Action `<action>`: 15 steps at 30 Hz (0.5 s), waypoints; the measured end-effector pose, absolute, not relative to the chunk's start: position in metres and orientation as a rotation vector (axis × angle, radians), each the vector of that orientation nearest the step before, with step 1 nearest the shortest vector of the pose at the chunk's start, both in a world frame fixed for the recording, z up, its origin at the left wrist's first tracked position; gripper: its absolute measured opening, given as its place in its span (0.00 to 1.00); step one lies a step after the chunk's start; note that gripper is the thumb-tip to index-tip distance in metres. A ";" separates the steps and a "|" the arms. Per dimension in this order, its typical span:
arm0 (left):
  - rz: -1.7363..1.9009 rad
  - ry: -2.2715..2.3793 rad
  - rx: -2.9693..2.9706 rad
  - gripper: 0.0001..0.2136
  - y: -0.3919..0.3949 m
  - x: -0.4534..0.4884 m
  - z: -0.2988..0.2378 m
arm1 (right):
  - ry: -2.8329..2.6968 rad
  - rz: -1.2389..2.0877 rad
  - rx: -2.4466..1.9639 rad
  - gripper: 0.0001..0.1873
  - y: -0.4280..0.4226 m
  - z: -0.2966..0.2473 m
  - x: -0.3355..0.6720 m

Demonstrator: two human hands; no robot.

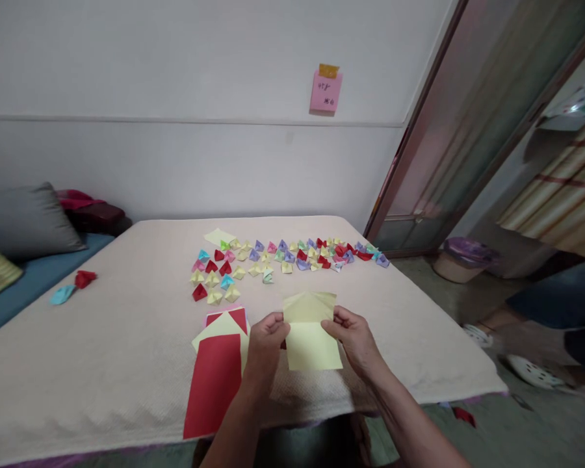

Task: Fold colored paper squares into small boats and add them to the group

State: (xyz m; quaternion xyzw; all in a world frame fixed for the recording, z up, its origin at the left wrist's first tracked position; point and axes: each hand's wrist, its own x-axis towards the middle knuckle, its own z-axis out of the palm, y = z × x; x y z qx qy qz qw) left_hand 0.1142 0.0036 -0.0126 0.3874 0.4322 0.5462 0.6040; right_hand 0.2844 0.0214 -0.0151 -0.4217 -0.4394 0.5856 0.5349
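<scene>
Between my two hands a pale yellow sheet of paper (pixel 314 348) is held up over the table's near edge, with a crease across its middle. My left hand (pixel 267 341) pinches its left edge, thumb in front. At the right edge, my right hand (pixel 353 335) grips it the same way. Left of my left hand lies a stack of coloured paper sheets (pixel 214 380), red on top with yellow and pink beneath. Farther back, many small folded paper pieces (pixel 238 272) in yellow, red, purple, blue and green spread in uneven rows.
The table (pixel 127 338) has a cream cloth. A blue folded piece (pixel 62 294) and a red one (pixel 84 279) lie far left. A pink note (pixel 326 91) hangs on the wall. At right are a lidded bin (pixel 463 260) and a person's legs (pixel 560 305).
</scene>
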 end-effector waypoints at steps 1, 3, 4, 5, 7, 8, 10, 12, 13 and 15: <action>1.271 1.006 0.903 0.09 0.003 0.114 -0.012 | -1.062 1.403 -1.013 0.11 0.021 -0.014 0.285; 1.283 1.045 0.905 0.08 0.003 0.113 -0.011 | -1.074 1.402 -1.038 0.08 0.021 -0.013 0.287; 1.284 1.067 0.904 0.07 0.003 0.113 -0.011 | -1.069 1.396 -1.052 0.07 0.021 -0.014 0.288; 1.281 1.082 0.904 0.06 0.003 0.113 -0.011 | -1.067 1.388 -1.061 0.05 0.022 -0.015 0.290; 1.272 1.078 0.882 0.04 0.003 0.113 -0.011 | -1.088 1.379 -1.049 0.04 0.024 -0.017 0.294; 1.277 1.065 0.854 0.05 0.002 0.113 -0.010 | -1.115 1.371 -1.033 0.05 0.024 -0.018 0.296; 1.304 1.026 0.772 0.09 0.001 0.115 -0.007 | -1.191 1.324 -1.018 0.06 0.025 -0.018 0.299; 1.316 0.995 0.711 0.16 -0.001 0.116 -0.003 | -1.253 1.245 -1.031 0.07 0.026 -0.018 0.300; 1.306 0.990 0.704 0.19 -0.001 0.116 -0.002 | -1.278 1.204 -1.036 0.07 0.026 -0.018 0.300; 1.251 0.972 0.722 0.24 -0.001 0.117 -0.002 | -1.318 1.136 -1.033 0.08 0.026 -0.018 0.300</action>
